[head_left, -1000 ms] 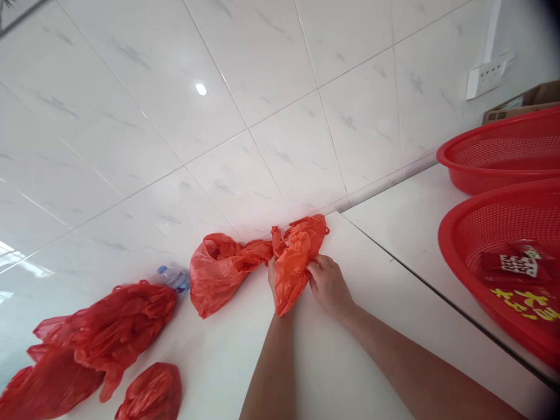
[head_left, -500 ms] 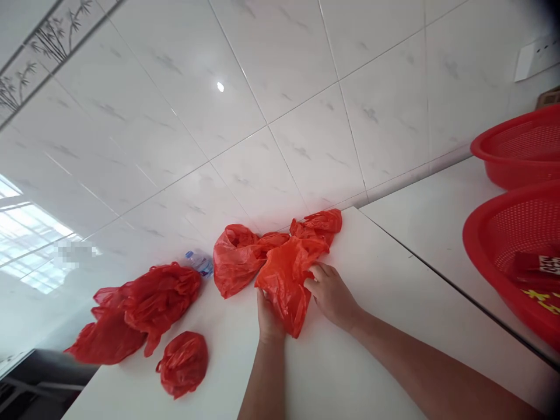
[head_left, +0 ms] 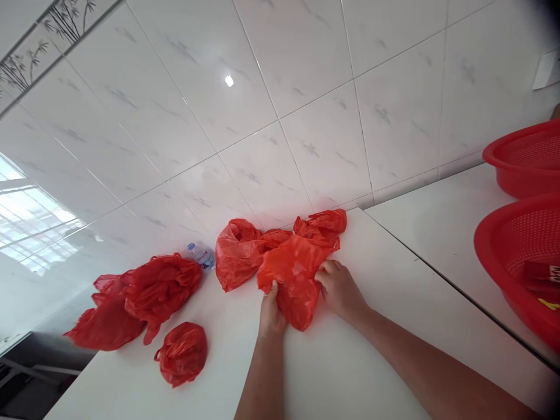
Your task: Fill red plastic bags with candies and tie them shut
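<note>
A crumpled red plastic bag (head_left: 292, 274) lies on the white counter (head_left: 350, 361) close to the tiled wall. My left hand (head_left: 270, 312) pinches its lower left edge. My right hand (head_left: 341, 290) grips its right side, fingers curled into the plastic. Both hands pull the bag out flat between them. A second puffed red bag (head_left: 238, 252) lies touching it on the left, and more red plastic (head_left: 322, 223) is bunched behind it against the wall.
A heap of red bags (head_left: 135, 297) and a small balled red bag (head_left: 181, 353) lie at the counter's left end, near its edge. A small water bottle (head_left: 200, 255) lies by the wall. Two red mesh baskets (head_left: 520, 157) (head_left: 516, 262) stand at the right.
My hands have drawn the bag toward me and spread it wider on the counter. The camera has turned left, so the baskets slid toward the right edge.
</note>
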The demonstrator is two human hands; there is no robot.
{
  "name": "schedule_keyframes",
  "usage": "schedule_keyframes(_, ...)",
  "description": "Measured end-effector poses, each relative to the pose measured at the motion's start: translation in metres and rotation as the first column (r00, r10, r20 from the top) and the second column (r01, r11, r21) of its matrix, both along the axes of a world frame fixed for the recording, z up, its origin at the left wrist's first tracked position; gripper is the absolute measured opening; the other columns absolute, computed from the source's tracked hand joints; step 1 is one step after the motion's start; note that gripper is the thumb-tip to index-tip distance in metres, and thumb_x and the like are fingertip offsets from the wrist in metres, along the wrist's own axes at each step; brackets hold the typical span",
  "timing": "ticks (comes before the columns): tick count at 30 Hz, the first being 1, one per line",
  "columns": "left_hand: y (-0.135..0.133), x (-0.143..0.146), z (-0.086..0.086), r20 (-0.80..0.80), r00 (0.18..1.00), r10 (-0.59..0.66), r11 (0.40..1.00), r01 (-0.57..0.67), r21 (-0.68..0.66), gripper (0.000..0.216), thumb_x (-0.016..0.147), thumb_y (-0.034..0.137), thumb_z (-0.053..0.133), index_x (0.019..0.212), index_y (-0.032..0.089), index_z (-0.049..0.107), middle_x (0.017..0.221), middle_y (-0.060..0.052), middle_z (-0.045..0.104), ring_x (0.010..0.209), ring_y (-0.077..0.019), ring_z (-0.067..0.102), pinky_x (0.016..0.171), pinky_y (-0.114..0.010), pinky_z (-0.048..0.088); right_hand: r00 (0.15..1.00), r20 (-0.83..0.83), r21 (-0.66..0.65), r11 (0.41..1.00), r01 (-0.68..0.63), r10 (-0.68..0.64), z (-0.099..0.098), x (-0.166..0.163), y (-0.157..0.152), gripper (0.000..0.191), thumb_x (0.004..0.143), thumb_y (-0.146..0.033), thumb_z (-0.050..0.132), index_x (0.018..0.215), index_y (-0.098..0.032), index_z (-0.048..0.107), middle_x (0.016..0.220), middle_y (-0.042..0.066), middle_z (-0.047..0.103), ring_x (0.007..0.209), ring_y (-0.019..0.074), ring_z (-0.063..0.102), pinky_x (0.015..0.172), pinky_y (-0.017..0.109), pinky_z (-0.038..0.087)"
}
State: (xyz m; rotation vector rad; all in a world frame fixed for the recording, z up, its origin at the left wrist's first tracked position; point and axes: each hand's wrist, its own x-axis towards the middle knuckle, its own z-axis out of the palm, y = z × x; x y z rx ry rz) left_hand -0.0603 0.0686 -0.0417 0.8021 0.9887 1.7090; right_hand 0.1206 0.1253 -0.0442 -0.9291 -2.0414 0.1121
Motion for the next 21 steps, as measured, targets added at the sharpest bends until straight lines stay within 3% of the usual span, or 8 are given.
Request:
schedule_keyframes(2, 0.004, -0.015, -0.002, 0.089, 0.98, 0.175, 0.983, -0.179, 0.037, 0.044, 0.084, 0.042, 0.056, 0.123, 0.023, 0.053, 0.126, -0.009, 0.058, 0.122, -0.0237, 0.049, 0.102, -0.038, 0.043, 0.993, -0.088, -0.026, 0.997, 0.08, -0.082, 0.0, 0.008, 0.009, 0.024, 0.068, 0.003, 0.044, 0.069, -0.018, 0.056, 0.082, 0.005, 0.052, 0.084, 0.018, 0.047, 0.073, 0.029, 0.039)
schedule_keyframes(4, 0.006, -0.028, -0.005, 0.163, 0.955, 0.248, 0.964, -0.26, 0.055, 0.042, 0.083, 0.036, 0.058, 0.123, 0.024, 0.052, 0.126, -0.008, 0.058, 0.124, -0.0221, 0.047, 0.104, -0.037, 0.043, 0.973, -0.168, -0.052, 0.987, 0.151, -0.158, 0.0, 0.016, 0.018, 0.023, 0.069, 0.001, 0.043, 0.071, -0.018, 0.055, 0.084, 0.006, 0.053, 0.084, 0.0189, 0.048, 0.075, 0.031, 0.04)
schedule_keyframes(9, 0.002, -0.035, -0.004, 0.327, 0.928, 0.179, 0.976, -0.21, 0.063, 0.04, 0.084, 0.03, 0.058, 0.123, 0.023, 0.053, 0.127, -0.007, 0.057, 0.125, -0.0204, 0.047, 0.104, -0.034, 0.042, 0.896, -0.367, -0.228, 0.958, 0.175, -0.251, -0.001, 0.023, 0.024, 0.02, 0.079, -0.018, 0.047, 0.097, -0.018, 0.055, 0.105, 0.009, 0.055, 0.097, 0.0232, 0.051, 0.082, 0.037, 0.043)
schedule_keyframes(12, 0.0, -0.029, -0.002, 0.381, 0.919, 0.105, 0.987, -0.144, 0.075, 0.038, 0.084, 0.029, 0.057, 0.122, 0.023, 0.055, 0.126, -0.007, 0.059, 0.122, -0.021, 0.05, 0.104, -0.034, 0.042, 0.83, -0.482, -0.494, 0.869, 0.007, -0.281, -0.001, 0.024, 0.023, 0.031, 0.082, -0.039, 0.049, 0.107, -0.021, 0.052, 0.112, 0.009, 0.055, 0.092, 0.0226, 0.055, 0.074, 0.035, 0.046)
schedule_keyframes(15, 0.001, -0.026, 0.0, 0.414, 0.906, 0.091, 0.992, -0.121, 0.046, 0.033, 0.085, 0.028, 0.056, 0.118, 0.022, 0.058, 0.12, -0.007, 0.062, 0.115, -0.0207, 0.055, 0.102, -0.035, 0.043, 0.742, -0.638, -0.591, 0.749, -0.3, -0.206, 0.003, 0.026, 0.022, 0.039, 0.084, -0.053, 0.044, 0.108, -0.024, 0.053, 0.105, 0.006, 0.06, 0.09, 0.0217, 0.057, 0.075, 0.034, 0.047)
schedule_keyframes(17, 0.003, -0.024, 0.001, 0.428, 0.897, 0.111, 0.992, -0.125, 0.004, 0.03, 0.085, 0.027, 0.055, 0.114, 0.021, 0.06, 0.113, -0.007, 0.065, 0.109, -0.0202, 0.059, 0.099, -0.034, 0.045, 0.624, -0.767, -0.569, 0.605, -0.557, -0.147, 0.008, 0.028, 0.022, 0.041, 0.085, -0.057, 0.04, 0.107, -0.026, 0.056, 0.101, 0.005, 0.063, 0.091, 0.021, 0.058, 0.074, 0.032, 0.047)
schedule_keyframes(18, 0.004, -0.024, 0.001, 0.429, 0.895, 0.118, 0.992, -0.122, -0.018, 0.029, 0.085, 0.028, 0.055, 0.112, 0.02, 0.061, 0.11, -0.007, 0.067, 0.105, -0.0201, 0.061, 0.097, -0.034, 0.046, 0.557, -0.819, -0.543, 0.491, -0.681, -0.134, 0.01, 0.029, 0.021, 0.043, 0.085, -0.057, 0.039, 0.106, -0.025, 0.057, 0.1, 0.005, 0.064, 0.089, 0.0206, 0.06, 0.072, 0.031, 0.047)
schedule_keyframes(21, 0.0, -0.022, 0.0, 0.391, 0.916, 0.087, 0.996, -0.077, -0.043, 0.026, 0.083, 0.032, 0.057, 0.102, 0.016, 0.064, 0.096, -0.009, 0.069, 0.093, -0.0211, 0.065, 0.089, -0.035, 0.05, 0.456, -0.887, -0.46, 0.042, -0.887, -0.074, 0.016, 0.027, 0.011, 0.041, 0.084, -0.054, 0.042, 0.101, -0.022, 0.061, 0.087, 0.005, 0.066, 0.074, 0.0173, 0.061, 0.063, 0.028, 0.047)
